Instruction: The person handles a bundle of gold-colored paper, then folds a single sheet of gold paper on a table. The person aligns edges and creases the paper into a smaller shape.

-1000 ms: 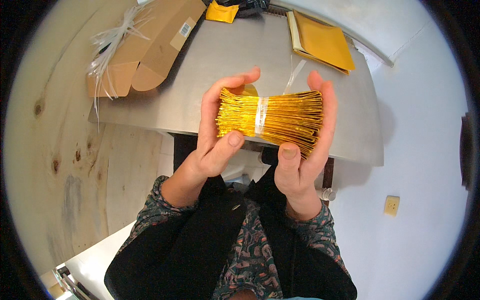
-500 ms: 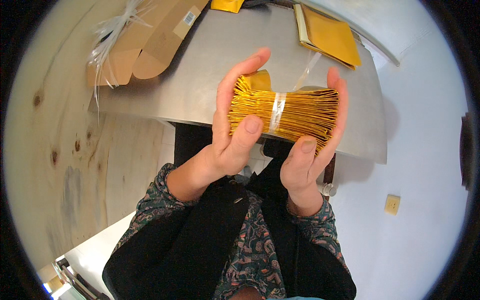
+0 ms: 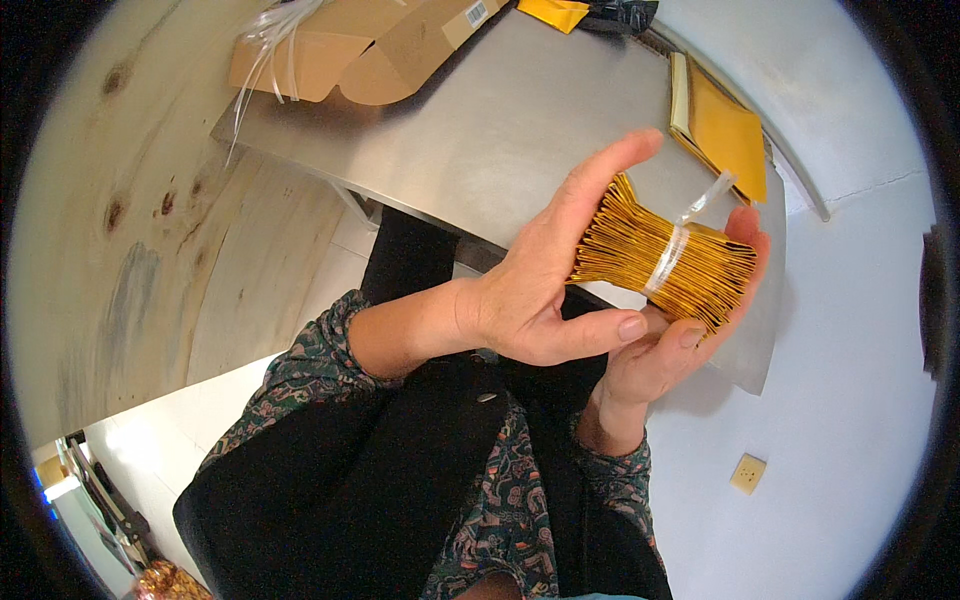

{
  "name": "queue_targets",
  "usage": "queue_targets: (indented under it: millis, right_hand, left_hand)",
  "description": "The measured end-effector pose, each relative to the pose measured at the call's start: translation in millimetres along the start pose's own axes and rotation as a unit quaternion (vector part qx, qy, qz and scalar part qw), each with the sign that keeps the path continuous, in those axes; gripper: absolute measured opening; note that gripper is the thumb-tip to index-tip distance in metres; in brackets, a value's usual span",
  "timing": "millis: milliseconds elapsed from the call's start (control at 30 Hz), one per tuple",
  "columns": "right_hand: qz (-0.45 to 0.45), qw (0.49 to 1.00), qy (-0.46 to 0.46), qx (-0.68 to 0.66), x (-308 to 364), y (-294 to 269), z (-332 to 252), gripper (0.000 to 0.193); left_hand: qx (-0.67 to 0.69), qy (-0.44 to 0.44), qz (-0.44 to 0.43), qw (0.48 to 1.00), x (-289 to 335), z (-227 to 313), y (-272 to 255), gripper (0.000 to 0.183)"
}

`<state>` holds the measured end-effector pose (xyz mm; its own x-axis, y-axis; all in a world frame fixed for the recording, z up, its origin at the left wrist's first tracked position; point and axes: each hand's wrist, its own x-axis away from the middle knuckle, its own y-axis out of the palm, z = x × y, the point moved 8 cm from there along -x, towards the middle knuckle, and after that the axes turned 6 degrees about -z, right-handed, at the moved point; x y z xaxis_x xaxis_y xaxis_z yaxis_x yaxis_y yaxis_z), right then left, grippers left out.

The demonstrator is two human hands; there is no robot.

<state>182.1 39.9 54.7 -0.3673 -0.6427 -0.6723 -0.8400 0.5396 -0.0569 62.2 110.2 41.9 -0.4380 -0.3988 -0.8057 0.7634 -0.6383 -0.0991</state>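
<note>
A thick bundle of folded gold foil sheets (image 3: 705, 275) is held up over the table's near edge, its many layered edges facing me. A clear plastic band (image 3: 668, 256) wraps its middle, with a loose tail sticking up past the far side. My right hand (image 3: 670, 365) cups the bundle's right end and underside, thumb on the near face and fingers behind. Against the left end lies my left hand (image 3: 545, 280), fingers stretched along it and thumb held out below, off the sheets. Part of the left fingers is hidden behind the bundle.
The metal table (image 3: 430, 140) bears an open cardboard box (image 3: 390, 60) with white plastic strips (image 3: 275, 50) at far left. Gold envelopes (image 3: 725, 130) are stacked at far right, beside the wall (image 3: 850, 330). A gold packet (image 3: 555, 14) and black plastic (image 3: 620, 17) lie at the back. A wooden board (image 3: 150, 250) stands left.
Both hands and the bundle have shifted right, and the bundle has tilted, its right end lower. My left thumb has come off the near face. The band's tail now stands up.
</note>
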Motion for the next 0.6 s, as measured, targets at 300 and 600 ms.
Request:
queue_targets:
  millis: [300, 600]
  right_hand:
    - [0.034, 0.999, 0.014, -0.01, 4.3, -1.3, 2.8, 0.097]
    - [0.022, 1.0, -0.003, 0.017, 4.8, 0.8, 0.1, 0.083]
  left_hand:
    - [0.061, 0.013, -0.012, 0.998, -2.0, -3.4, -3.6, 0.11]
    - [0.009, 0.018, 0.014, 1.0, -3.1, 1.2, -3.7, 0.107]
